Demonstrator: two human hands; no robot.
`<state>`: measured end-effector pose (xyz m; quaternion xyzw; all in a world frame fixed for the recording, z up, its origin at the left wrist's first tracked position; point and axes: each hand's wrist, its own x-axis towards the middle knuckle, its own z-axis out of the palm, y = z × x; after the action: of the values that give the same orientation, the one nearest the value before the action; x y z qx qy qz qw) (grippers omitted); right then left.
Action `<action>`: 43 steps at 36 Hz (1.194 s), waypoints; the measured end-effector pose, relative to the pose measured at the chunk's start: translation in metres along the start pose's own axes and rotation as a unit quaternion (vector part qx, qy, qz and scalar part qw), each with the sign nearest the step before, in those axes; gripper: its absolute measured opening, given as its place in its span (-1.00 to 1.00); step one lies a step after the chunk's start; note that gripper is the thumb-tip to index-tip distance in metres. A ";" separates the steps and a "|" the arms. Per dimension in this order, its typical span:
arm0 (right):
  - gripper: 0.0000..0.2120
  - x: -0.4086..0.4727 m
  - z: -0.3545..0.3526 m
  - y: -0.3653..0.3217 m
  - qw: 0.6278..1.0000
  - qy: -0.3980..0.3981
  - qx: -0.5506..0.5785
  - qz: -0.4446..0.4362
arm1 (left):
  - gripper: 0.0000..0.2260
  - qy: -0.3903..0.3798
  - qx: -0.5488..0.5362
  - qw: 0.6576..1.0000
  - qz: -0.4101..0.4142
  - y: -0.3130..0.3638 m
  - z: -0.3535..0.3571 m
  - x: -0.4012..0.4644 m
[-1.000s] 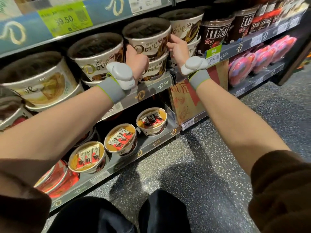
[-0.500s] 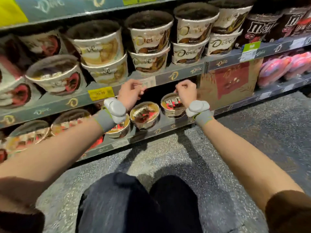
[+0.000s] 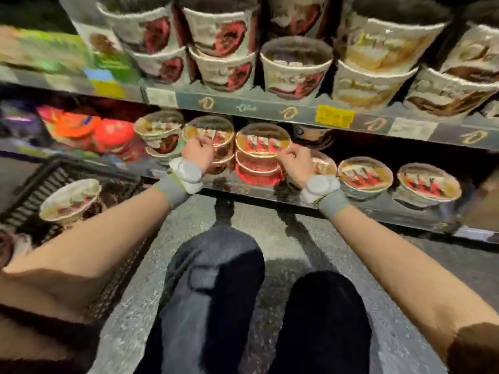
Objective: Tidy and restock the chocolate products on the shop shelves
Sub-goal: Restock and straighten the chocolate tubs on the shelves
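The picture is motion-blurred. On the lower shelf (image 3: pixel 270 194) stands a stack of red chocolate tubs (image 3: pixel 262 147) with clear lids. My left hand (image 3: pixel 198 153) is just left of it, in front of a neighbouring tub stack (image 3: pixel 209 130), fingers curled. At the stack's right rim is my right hand (image 3: pixel 294 163), fingers curled too. The blur hides whether either hand holds a tub. More single tubs (image 3: pixel 364 175) sit to the right on the same shelf.
The upper shelf (image 3: pixel 270 107) carries stacked white tubs (image 3: pixel 295 68) and a yellow price tag (image 3: pixel 334 116). A black basket (image 3: pixel 40 184) on the floor at the left holds a tub (image 3: pixel 70 201). Red packets (image 3: pixel 108 133) lie far left. My knees are over the speckled floor.
Both hands dropped from the upper shelf's white tubs to the lower shelf. My view swung left, bringing the basket and the red tub stack into sight.
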<state>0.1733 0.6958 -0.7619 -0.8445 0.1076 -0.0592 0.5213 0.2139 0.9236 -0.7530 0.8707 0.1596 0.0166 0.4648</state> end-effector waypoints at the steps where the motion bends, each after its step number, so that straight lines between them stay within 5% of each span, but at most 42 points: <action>1: -0.79 0.006 0.028 -0.010 1.000 -0.028 0.006 0.000 | -0.82 0.004 -0.014 1.000 -0.019 -0.016 -0.020 0.006; 7: -0.82 -0.005 0.159 -0.077 0.979 -0.198 0.036 -0.030 | -0.81 0.141 -0.043 0.986 -0.074 -0.081 -0.122 0.007; 12: -0.79 -0.013 0.228 -0.104 0.964 -0.257 0.021 -0.072 | -0.79 0.213 -0.052 0.972 -0.083 -0.120 -0.179 0.000; 16: -0.82 -0.036 0.294 -0.134 0.941 -0.317 0.026 -0.120 | -0.78 0.289 -0.004 0.943 -0.168 -0.171 -0.229 -0.005; 28: -0.83 -0.091 0.400 -0.177 0.896 -0.410 0.015 -0.170 | -0.72 0.183 -0.023 0.958 -0.221 -0.259 -0.276 -0.079; 34: -0.88 -0.130 0.453 -0.193 0.855 -0.493 0.004 -0.160 | -0.82 0.250 -0.052 0.901 -0.350 -0.316 -0.319 -0.121; 38: -0.77 -0.143 0.474 -0.196 0.835 -0.531 -0.008 -0.142 | -0.69 0.317 -0.012 0.857 -0.406 -0.311 -0.336 -0.125; 43: -0.47 -0.159 0.484 -0.199 0.820 -0.568 0.002 -0.066 | -0.67 0.365 0.049 0.852 -0.372 -0.308 -0.345 -0.113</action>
<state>0.1456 1.2406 -0.7995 -0.7324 -0.2640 0.3967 0.4863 -0.0356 1.3270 -0.7945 0.6992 0.6305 0.1513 0.3012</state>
